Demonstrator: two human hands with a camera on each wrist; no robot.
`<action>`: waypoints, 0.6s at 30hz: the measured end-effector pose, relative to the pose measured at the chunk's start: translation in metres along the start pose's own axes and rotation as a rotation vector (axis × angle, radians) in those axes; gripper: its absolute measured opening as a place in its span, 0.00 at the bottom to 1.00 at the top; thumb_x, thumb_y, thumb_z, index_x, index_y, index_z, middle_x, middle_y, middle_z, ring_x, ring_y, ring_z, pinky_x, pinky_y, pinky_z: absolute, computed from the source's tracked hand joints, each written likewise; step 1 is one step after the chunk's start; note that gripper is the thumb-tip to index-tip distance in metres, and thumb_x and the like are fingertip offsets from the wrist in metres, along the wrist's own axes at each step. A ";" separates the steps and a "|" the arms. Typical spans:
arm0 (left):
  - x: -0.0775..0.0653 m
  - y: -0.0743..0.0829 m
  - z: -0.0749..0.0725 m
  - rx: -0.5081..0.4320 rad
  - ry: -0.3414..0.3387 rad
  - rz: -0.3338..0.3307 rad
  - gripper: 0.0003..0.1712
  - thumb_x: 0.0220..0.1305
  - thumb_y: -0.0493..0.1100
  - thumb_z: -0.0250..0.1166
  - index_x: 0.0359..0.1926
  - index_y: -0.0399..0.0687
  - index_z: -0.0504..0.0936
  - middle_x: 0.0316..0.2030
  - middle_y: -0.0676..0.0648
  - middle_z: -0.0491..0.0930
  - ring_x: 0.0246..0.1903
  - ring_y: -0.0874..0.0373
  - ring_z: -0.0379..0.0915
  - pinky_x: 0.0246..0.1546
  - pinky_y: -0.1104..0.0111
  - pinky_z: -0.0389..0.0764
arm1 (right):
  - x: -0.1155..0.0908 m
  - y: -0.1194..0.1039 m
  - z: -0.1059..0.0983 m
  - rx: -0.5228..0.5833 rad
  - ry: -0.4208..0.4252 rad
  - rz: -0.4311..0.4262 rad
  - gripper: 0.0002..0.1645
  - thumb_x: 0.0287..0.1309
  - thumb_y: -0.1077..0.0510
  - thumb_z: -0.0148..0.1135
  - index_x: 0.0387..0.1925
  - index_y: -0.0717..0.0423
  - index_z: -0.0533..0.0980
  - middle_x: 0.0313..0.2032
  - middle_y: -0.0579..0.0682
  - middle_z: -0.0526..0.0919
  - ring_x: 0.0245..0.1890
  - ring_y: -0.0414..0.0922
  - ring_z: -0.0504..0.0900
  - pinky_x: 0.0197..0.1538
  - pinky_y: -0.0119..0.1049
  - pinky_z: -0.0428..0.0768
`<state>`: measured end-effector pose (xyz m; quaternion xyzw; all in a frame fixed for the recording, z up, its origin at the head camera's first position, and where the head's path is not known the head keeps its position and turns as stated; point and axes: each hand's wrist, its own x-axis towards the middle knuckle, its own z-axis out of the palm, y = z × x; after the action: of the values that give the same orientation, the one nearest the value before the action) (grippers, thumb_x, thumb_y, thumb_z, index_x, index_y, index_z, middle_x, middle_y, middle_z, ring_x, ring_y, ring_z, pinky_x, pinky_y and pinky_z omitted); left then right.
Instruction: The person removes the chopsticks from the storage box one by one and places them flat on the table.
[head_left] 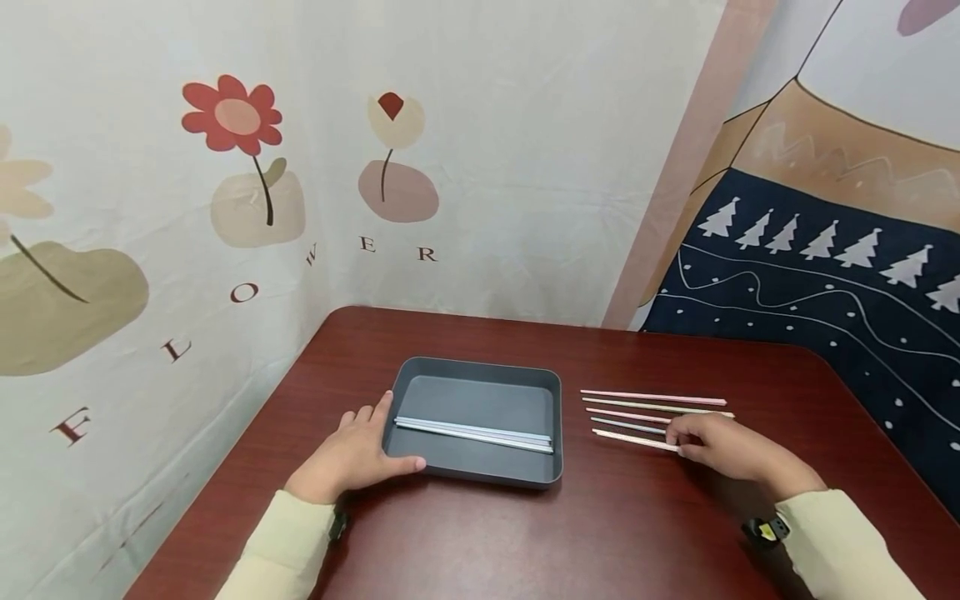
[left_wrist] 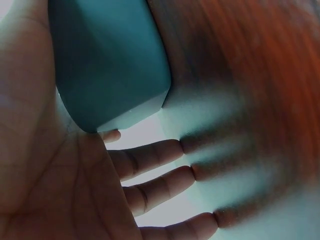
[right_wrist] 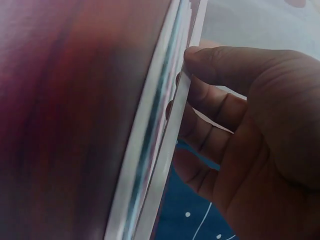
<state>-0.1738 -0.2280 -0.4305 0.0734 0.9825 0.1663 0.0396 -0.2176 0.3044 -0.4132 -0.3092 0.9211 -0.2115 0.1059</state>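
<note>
A dark grey rectangular tray [head_left: 480, 392] stands on the table, with several pale bluish-white chopsticks [head_left: 474, 434] lying across it. My left hand [head_left: 352, 450] rests against the tray's left front corner, its fingers straight along the side and the thumb at the front edge. In the left wrist view, the tray's corner [left_wrist: 115, 60] sits against the palm. Right of the tray, several pastel chopsticks [head_left: 652, 396] lie roughly side by side. My right hand [head_left: 720, 446] is at their right ends; its thumb and fingertips pinch a pale chopstick [right_wrist: 167, 145].
The dark red-brown table [head_left: 525, 533] has rounded back corners. Behind it hangs a pale cloth [head_left: 525, 167] printed with flowers and letters. At the right is a navy cloth [head_left: 810, 275] with white trees. Each wrist wears a dark band [head_left: 767, 531].
</note>
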 end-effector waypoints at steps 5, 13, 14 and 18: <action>0.000 0.002 -0.001 0.001 -0.008 -0.011 0.77 0.40 0.83 0.65 0.76 0.34 0.50 0.62 0.31 0.68 0.58 0.35 0.62 0.52 0.47 0.74 | -0.004 0.003 0.006 -0.035 -0.005 -0.025 0.14 0.62 0.67 0.63 0.35 0.42 0.77 0.32 0.34 0.75 0.32 0.32 0.70 0.35 0.34 0.72; -0.001 0.003 -0.001 0.002 -0.015 -0.021 0.77 0.40 0.83 0.65 0.76 0.35 0.50 0.63 0.31 0.67 0.58 0.36 0.61 0.52 0.46 0.74 | -0.003 0.003 0.010 -0.069 0.016 -0.075 0.16 0.60 0.70 0.62 0.34 0.42 0.77 0.32 0.33 0.75 0.32 0.31 0.70 0.35 0.35 0.73; 0.000 0.003 -0.001 0.001 -0.015 -0.021 0.77 0.40 0.83 0.65 0.77 0.35 0.50 0.63 0.31 0.67 0.59 0.35 0.61 0.52 0.46 0.74 | -0.003 0.003 0.010 -0.073 0.021 -0.085 0.16 0.59 0.70 0.63 0.34 0.43 0.77 0.32 0.33 0.75 0.32 0.31 0.70 0.35 0.35 0.73; -0.001 0.002 -0.001 0.002 -0.015 -0.020 0.77 0.40 0.83 0.65 0.77 0.35 0.49 0.63 0.32 0.67 0.59 0.35 0.61 0.52 0.46 0.74 | -0.001 0.002 0.012 -0.087 0.033 -0.107 0.16 0.58 0.71 0.63 0.34 0.44 0.77 0.32 0.34 0.75 0.32 0.32 0.70 0.34 0.36 0.73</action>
<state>-0.1729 -0.2261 -0.4290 0.0646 0.9831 0.1645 0.0484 -0.2137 0.3028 -0.4241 -0.3587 0.9132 -0.1816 0.0659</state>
